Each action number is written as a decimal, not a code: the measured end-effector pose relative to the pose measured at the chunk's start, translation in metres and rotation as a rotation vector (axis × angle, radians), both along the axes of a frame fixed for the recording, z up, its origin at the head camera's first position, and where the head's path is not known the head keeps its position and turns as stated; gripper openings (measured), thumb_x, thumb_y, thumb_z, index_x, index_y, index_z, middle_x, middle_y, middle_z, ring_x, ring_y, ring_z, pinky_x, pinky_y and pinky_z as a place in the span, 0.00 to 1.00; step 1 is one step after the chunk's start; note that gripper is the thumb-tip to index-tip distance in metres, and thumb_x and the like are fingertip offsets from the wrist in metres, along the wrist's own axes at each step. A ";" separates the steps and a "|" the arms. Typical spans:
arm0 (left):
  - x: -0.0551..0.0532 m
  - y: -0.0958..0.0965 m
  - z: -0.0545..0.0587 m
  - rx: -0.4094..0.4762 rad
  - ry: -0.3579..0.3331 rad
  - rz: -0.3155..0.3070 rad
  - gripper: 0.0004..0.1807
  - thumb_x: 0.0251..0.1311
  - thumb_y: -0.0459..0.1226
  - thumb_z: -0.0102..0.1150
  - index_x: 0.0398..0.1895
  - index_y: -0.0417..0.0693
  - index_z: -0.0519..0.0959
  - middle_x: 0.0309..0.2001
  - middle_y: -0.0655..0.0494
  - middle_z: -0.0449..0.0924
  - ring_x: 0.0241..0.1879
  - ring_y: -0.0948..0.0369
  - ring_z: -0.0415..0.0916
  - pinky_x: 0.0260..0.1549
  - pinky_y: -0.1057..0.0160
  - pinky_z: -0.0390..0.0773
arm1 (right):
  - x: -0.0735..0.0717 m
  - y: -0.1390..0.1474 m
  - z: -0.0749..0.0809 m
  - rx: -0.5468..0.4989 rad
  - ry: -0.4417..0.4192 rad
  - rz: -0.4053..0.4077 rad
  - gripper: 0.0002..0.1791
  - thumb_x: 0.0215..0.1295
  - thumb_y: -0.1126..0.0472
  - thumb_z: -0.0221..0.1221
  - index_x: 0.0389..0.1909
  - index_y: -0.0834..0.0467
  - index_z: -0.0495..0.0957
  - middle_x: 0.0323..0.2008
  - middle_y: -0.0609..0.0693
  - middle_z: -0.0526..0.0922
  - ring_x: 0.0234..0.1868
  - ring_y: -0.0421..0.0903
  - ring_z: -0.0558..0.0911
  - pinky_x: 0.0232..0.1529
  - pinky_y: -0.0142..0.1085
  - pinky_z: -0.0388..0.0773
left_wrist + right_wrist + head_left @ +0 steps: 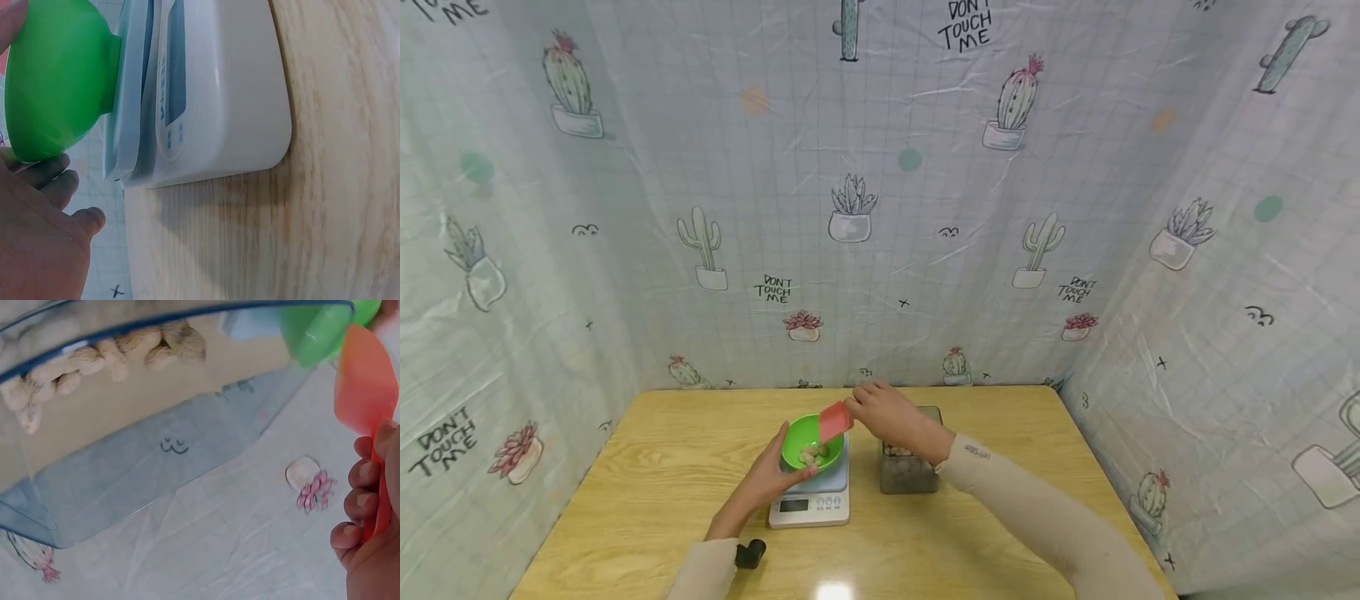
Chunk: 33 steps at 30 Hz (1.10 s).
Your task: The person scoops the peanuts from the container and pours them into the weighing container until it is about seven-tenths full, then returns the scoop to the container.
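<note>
A green bowl (796, 432) stands on the platform of a white kitchen scale (811, 517), with several peanuts (812, 456) inside it. My left hand (769, 472) holds the bowl by its sides, thumb and fingers spread around it; the left wrist view shows the bowl's base (114, 75) on the platform. My right hand (883, 412) grips the handle of a red scoop (834, 422), fingers curled round it in the right wrist view. The scoop's head tilts down over the bowl's right rim. The scoop's inside is hidden from me.
Right of the scale is a clear, open-topped container (909, 481) with unshelled peanuts (87, 359) in it, partly under my right forearm. All this stands on a wooden table (700, 450). A cactus-print curtain (865, 275) hangs behind and at both sides.
</note>
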<state>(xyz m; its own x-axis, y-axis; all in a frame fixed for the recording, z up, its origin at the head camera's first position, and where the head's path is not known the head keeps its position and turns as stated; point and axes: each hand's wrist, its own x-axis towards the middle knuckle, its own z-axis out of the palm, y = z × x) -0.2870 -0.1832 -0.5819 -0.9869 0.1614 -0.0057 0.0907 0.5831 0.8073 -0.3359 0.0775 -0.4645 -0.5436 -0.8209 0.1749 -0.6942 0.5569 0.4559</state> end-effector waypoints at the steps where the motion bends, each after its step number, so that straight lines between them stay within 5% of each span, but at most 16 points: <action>1: 0.000 -0.001 0.000 -0.003 0.004 0.000 0.65 0.52 0.57 0.70 0.79 0.43 0.35 0.78 0.35 0.39 0.75 0.35 0.46 0.67 0.33 0.56 | 0.000 0.001 0.001 -0.015 -0.020 -0.003 0.08 0.76 0.54 0.50 0.50 0.49 0.74 0.42 0.43 0.79 0.45 0.41 0.78 0.47 0.36 0.74; 6: 0.004 -0.005 0.004 -0.005 0.076 0.023 0.66 0.54 0.56 0.68 0.79 0.51 0.29 0.79 0.37 0.28 0.74 0.31 0.46 0.64 0.30 0.60 | -0.001 0.007 0.006 -0.142 -0.111 -0.013 0.12 0.75 0.51 0.50 0.51 0.49 0.75 0.43 0.44 0.80 0.47 0.42 0.80 0.50 0.37 0.75; 15: 0.016 -0.008 0.023 -0.001 0.179 0.058 0.63 0.56 0.54 0.67 0.80 0.56 0.29 0.79 0.39 0.29 0.75 0.32 0.42 0.63 0.28 0.57 | 0.006 0.027 0.005 -0.282 -0.189 -0.060 0.09 0.75 0.54 0.51 0.50 0.51 0.74 0.42 0.45 0.79 0.46 0.43 0.79 0.51 0.38 0.75; 26: 0.025 0.003 0.058 0.053 0.274 0.035 0.61 0.56 0.49 0.68 0.79 0.65 0.30 0.80 0.46 0.30 0.76 0.34 0.40 0.62 0.25 0.55 | 0.014 0.058 -0.002 -0.462 -0.174 -0.059 0.10 0.74 0.55 0.52 0.49 0.53 0.76 0.38 0.46 0.78 0.39 0.45 0.78 0.43 0.39 0.74; 33: 0.026 0.026 0.066 0.127 0.256 0.003 0.60 0.56 0.49 0.68 0.79 0.70 0.32 0.81 0.50 0.31 0.77 0.37 0.40 0.63 0.26 0.54 | 0.019 0.083 -0.013 -0.521 -0.129 -0.052 0.07 0.71 0.59 0.57 0.46 0.54 0.77 0.36 0.47 0.79 0.36 0.45 0.77 0.40 0.41 0.76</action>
<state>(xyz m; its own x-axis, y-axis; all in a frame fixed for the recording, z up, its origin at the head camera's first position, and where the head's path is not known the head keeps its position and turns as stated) -0.2607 -0.1575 -0.5156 -0.9541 0.1421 0.2637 0.2994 0.4791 0.8251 -0.3171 0.1602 -0.4770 -0.6250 -0.6147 0.4812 -0.6921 0.7214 0.0227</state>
